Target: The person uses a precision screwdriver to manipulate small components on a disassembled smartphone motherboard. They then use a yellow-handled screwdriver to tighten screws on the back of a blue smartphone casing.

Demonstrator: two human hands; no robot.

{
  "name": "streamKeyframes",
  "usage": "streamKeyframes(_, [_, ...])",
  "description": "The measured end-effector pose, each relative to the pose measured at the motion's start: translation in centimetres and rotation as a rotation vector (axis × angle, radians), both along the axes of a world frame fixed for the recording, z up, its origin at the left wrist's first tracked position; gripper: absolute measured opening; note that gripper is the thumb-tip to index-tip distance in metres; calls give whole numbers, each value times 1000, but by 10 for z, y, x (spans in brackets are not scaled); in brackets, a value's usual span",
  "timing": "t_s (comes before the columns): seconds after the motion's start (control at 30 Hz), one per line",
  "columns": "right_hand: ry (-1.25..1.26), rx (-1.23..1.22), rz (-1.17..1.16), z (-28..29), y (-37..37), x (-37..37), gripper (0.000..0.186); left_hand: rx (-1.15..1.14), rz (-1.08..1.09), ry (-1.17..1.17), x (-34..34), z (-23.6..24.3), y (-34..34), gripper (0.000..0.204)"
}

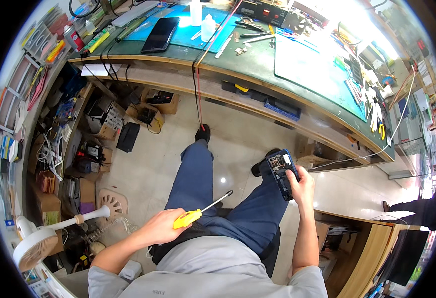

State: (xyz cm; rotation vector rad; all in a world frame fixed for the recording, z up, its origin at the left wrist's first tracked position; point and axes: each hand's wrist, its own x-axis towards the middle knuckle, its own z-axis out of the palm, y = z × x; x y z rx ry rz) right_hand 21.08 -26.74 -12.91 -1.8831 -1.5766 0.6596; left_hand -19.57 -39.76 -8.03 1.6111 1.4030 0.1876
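My left hand (pixel 164 227) is closed round the yellow handle of a screwdriver (pixel 190 217). Its thin metal shaft slants up and to the right, ending in a dark tip above my lap. Over my right thigh, my right hand (pixel 302 186) grips an opened smartphone (pixel 281 171) by its lower right side, thumb on top. The phone's back cover is off, so the circuit board shows at its upper end and a black area below. Screwdriver tip and phone are well apart.
Ahead is a workbench (pixel 248 64) with a dark smartphone (pixel 160 35), a white squeeze bottle (pixel 208 29), tweezers and pliers (pixel 381 130). Red and black cables (pixel 198 94) hang over its front edge. A white fan (pixel 34 243) stands left; a wooden cabinet (pixel 364 253) is at right, with another person (pixel 417 208) beyond.
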Motion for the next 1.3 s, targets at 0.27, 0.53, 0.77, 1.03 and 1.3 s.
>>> streamKeyframes(0.27, [-14, -17, 34, 10, -1, -13, 28, 31, 37, -14, 3, -2, 4, 28])
streamKeyframes(0.53, [-18, -30, 53, 11, -2, -17, 28, 111, -50, -55, 27, -7, 14, 28])
streamKeyframes(0.77, [-8, -52, 48, 11, -5, -22, 29, 102, -34, -11, 32, -11, 36, 29])
streamKeyframes(1.03, [-6, -14, 77, 8, -5, -20, 25, 102, -32, 20, 36, -12, 41, 29])
streamKeyframes(1.3, [-10, 1, 93, 6, -3, -22, 26, 76, -40, 10, 42, -5, 48, 25])
